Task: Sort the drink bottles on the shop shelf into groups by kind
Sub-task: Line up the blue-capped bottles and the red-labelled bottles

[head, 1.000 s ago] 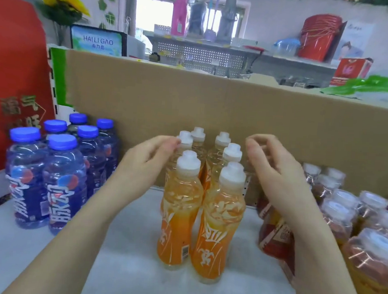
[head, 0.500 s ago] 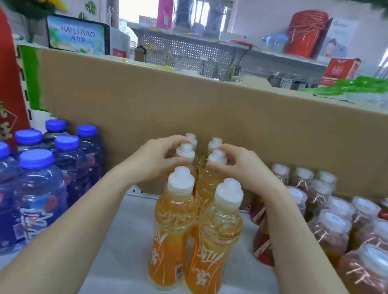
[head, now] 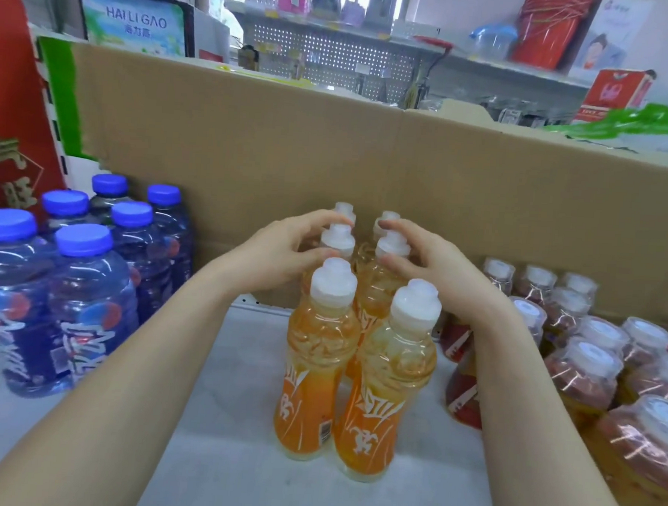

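Orange btls (head: 319,369), six w/ white sport caps, stand upright in a tight block, 2 wide and 3 deep, mid-shelf. The back pair is nearly against the cardboard wall (head: 446,189). Bare white shelf (head: 204,432) runs from the front pair down to the frame's bottom.

There is an open lane on the block's left, btwn it and the blue-cap btls (head: 82,315); the L forearm lies in that lane. The right side is tight: red-label btls (head: 587,370) w/ clear caps start just beside the block, and the R forearm passes in front of the nearest ones. Cardboard shuts off the back across the whole width. A red panel (head: 12,108) stands at the far-left end.

L hand (head: 281,251) sits at cap height on the block's left. It is curled round the neck of the mid-left btl (head: 337,239), fingers behind the cap and thumb in front, just below it. R hand (head: 437,269) mirrors this on the mid-right btl (head: 392,245). Both hands are behind the front pair. The two hands' fingertips are apart, w/ the two mid caps btwn them.
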`<action>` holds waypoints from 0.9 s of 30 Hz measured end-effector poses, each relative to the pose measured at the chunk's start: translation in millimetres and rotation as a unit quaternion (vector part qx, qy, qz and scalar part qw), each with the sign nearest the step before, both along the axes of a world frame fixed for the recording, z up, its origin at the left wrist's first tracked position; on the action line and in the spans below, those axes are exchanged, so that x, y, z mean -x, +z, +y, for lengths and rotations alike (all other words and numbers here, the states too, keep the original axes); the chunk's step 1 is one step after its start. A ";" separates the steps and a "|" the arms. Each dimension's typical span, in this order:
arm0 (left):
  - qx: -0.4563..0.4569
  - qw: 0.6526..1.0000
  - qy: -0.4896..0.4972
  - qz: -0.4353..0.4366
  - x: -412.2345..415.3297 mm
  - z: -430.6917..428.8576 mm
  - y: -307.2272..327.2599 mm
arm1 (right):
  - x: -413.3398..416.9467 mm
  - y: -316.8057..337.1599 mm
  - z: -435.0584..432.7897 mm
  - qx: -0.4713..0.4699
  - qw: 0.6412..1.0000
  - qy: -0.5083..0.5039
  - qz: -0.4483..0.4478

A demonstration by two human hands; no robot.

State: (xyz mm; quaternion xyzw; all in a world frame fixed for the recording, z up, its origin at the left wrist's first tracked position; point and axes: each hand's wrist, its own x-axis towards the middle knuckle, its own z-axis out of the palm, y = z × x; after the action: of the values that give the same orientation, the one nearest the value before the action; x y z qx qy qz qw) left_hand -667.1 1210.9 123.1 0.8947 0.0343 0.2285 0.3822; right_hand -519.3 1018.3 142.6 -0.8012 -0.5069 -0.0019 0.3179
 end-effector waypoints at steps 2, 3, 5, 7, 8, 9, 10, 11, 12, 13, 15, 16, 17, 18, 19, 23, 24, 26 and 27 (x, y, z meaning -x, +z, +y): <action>0.005 1.000 0.003 -0.003 -1.1 -3.0 -0.3 | -1.9 -2.4 -1.0 0.003 1.000 0.006 0.010; 0.005 1.000 0.010 -0.005 -1.3 -4.6 -1.2 | -1.2 -3.6 -2.2 0.005 1.000 0.004 0.020; 0.010 0.999 0.029 -0.011 1.2 -7.7 -4.7 | 2.3 -7.0 -5.2 -0.013 0.999 -0.006 0.039; 0.021 0.997 0.058 -0.051 9.8 -11.8 -8.1 | 11.0 -8.1 -11.8 -0.079 0.996 -0.033 0.019; 0.024 0.992 0.083 -0.095 17.1 -14.6 -9.3 | 18.7 -7.1 -18.2 -0.128 0.991 -0.049 -0.001; 0.028 0.983 0.111 -0.142 26.4 -18.1 -9.2 | 29.2 -5.0 -27.2 -0.174 0.983 -0.056 -0.006; 0.039 0.975 0.130 -0.176 37.4 -23.0 -8.0 | 39.9 -3.4 -37.1 -0.203 0.978 -0.050 0.006; 0.052 0.973 0.130 -0.185 48.3 -28.6 -7.2 | 51.0 -3.6 -47.7 -0.207 0.978 -0.034 0.021; 0.060 0.978 0.109 -0.167 57.6 -34.9 -7.1 | 62.2 -5.3 -56.8 -0.196 0.980 -0.013 0.030; 0.060 0.987 0.077 -0.127 64.8 -42.2 -8.0 | 71.3 -8.5 -63.3 -0.177 0.984 0.002 0.032; 0.022 0.998 0.038 -0.046 69.8 -55.6 -14.1 | 82.2 -15.7 -68.3 -0.145 0.989 0.005 0.016; 0.000 0.999 0.038 -0.031 69.2 -61.1 -18.5 | 84.6 -18.7 -68.0 -0.140 0.990 -0.001 -0.004; -0.015 0.998 0.049 -0.033 68.6 -65.0 -21.8 | 85.1 -21.4 -66.6 -0.141 0.990 -0.011 -0.026; -0.017 0.997 0.060 -0.045 68.5 -67.6 -23.3 | 84.8 -23.0 -65.2 -0.146 0.988 -0.018 -0.038; -0.014 0.996 0.070 -0.056 69.0 -68.4 -23.6 | 83.9 -23.9 -64.0 -0.148 0.988 -0.018 -0.043; -0.025 0.990 0.116 -0.074 74.5 -72.6 -23.7 | 76.6 -25.2 -58.0 -0.140 0.990 0.031 -0.019; -0.024 0.989 0.126 -0.074 75.6 -73.2 -24.4 | 76.1 -25.5 -55.6 -0.139 0.990 0.027 -0.029; -0.009 0.989 0.128 -0.075 77.0 -73.5 -25.4 | 76.2 -26.6 -49.1 -0.144 0.988 0.002 -0.055; 0.001 0.989 0.125 -0.074 77.6 -73.2 -25.1 | 76.7 -27.6 -45.8 -0.147 0.987 -0.010 -0.062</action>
State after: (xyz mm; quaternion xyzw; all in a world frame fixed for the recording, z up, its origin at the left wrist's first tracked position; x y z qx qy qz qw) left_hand -744.7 1137.7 98.0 0.8636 0.1175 0.3402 0.3531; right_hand -596.0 972.5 115.1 -0.7489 -0.5121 -0.1294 0.4002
